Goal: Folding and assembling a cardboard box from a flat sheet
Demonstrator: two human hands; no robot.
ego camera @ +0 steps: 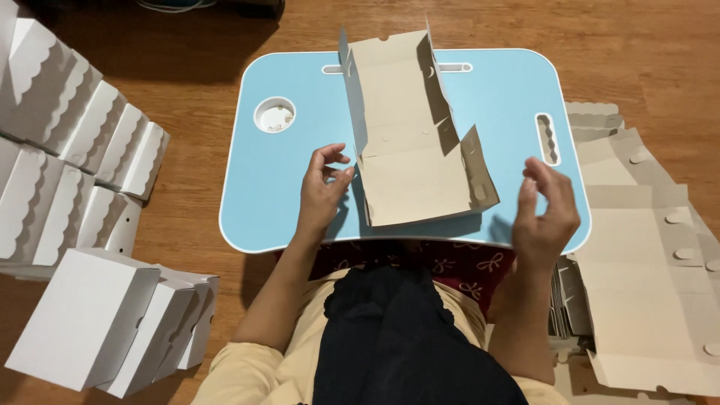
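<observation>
One half-folded cardboard box point(409, 142) lies on the blue lap table point(495, 112), its side flaps standing up. Left hand point(321, 191) at the box's left edge, fingers curled, tips touching the flap, not gripping. Right hand point(545, 214) open, fingers loosely spread, holding nothing, just right of the box. Finished white boxes point(82, 172) piled on the floor left, count unclear; flat box blanks point(645, 255) stacked right
</observation>
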